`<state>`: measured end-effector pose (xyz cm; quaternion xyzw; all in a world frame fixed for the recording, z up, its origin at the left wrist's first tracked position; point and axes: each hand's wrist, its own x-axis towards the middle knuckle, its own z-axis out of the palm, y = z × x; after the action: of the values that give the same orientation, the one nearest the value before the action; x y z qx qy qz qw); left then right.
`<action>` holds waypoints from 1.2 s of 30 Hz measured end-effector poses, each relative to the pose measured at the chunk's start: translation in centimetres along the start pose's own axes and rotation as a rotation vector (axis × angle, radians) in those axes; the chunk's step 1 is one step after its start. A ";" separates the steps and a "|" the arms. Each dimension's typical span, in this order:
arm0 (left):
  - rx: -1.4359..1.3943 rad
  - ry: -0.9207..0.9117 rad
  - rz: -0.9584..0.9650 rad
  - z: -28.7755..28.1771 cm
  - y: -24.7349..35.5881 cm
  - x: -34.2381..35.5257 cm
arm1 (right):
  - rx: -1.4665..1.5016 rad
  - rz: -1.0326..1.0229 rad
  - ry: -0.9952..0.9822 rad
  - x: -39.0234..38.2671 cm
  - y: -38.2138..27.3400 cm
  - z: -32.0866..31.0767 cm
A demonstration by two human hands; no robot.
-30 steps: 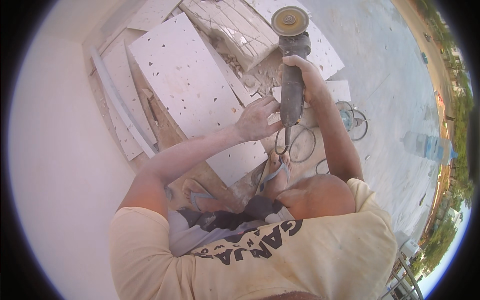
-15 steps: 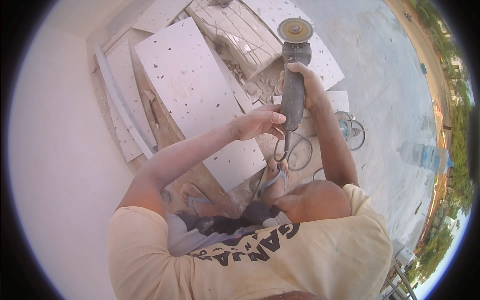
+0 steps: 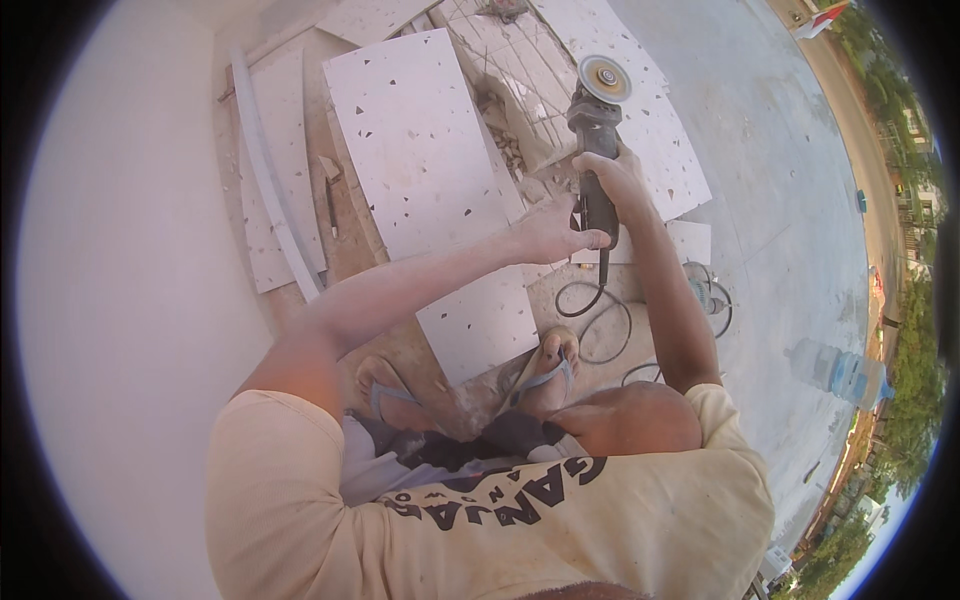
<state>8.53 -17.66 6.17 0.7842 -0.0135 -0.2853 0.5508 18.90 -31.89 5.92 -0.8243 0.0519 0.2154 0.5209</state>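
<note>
A black angle grinder (image 3: 599, 205) with a round cutting disc (image 3: 606, 77) is held up at the centre right, disc end away from me. My right hand (image 3: 621, 180) is wrapped round its body below the head. My left hand (image 3: 552, 228) grips the rear end, thumb across it near where the black cord (image 3: 604, 274) comes out, some fingertips hidden. The cord loops down to the floor beside my sandalled feet (image 3: 551, 369). Beneath and left of the grinder lie speckled white boards (image 3: 405, 141), with a broken, scored slab (image 3: 513, 85) and loose rubble (image 3: 508, 138).
A white wall (image 3: 120, 300) is on the left, beside a long pale strip (image 3: 262, 165). To the right are grey floor (image 3: 770, 180), a teal tool (image 3: 704, 296), a clear water jug (image 3: 836, 371), and a dirt road (image 3: 840, 90) with trees beyond. A small reddish object (image 3: 505, 10) sits on the slab.
The grinder has shifted slightly right, its disc now more tilted. My left hand has closed onto its rear end. The whole view has shifted, showing the reddish object at the top.
</note>
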 end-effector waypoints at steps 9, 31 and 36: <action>0.666 1.036 0.370 -10.6 -6.5 -8.2 | -0.234 -0.084 0.150 9.4 1.8 -1.1; -0.853 0.999 -0.217 -10.6 -17.8 -7.4 | -0.466 -0.182 0.187 12.5 1.4 -0.1; -0.903 1.067 -0.195 -11.8 -19.5 -8.0 | -0.464 -0.176 0.203 12.1 1.6 0.1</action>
<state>1.59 2.76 -4.67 0.5096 0.4484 0.1126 0.7256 29.30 -30.78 -0.38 -0.9405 -0.0188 0.0916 0.3268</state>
